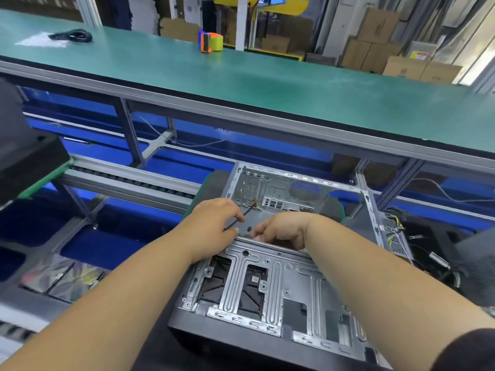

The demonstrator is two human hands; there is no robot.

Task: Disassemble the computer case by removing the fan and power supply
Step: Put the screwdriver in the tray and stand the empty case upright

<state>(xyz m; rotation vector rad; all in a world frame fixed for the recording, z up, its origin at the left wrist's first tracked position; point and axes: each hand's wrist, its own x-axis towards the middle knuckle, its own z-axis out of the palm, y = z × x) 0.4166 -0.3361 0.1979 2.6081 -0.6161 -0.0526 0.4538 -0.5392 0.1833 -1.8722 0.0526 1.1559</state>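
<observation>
Bare forearms reach from the camera over the computer case (270, 285), lying open on its side on a dark surface below the green conveyor (241, 84). Over the case's middle rail, the left hand (214, 223) pinches a thin black cable (238, 220); the right hand's (281, 228) fingers curl against the rail, its grip hidden. A mesh-sided box trailing wires, likely the power supply (393, 236), sits at the case's right edge. No fan is visible. Thin sheet steel looks stiff and sharp-edged, best held by folded rims; the cable is limp, safest pulled at its connector.
</observation>
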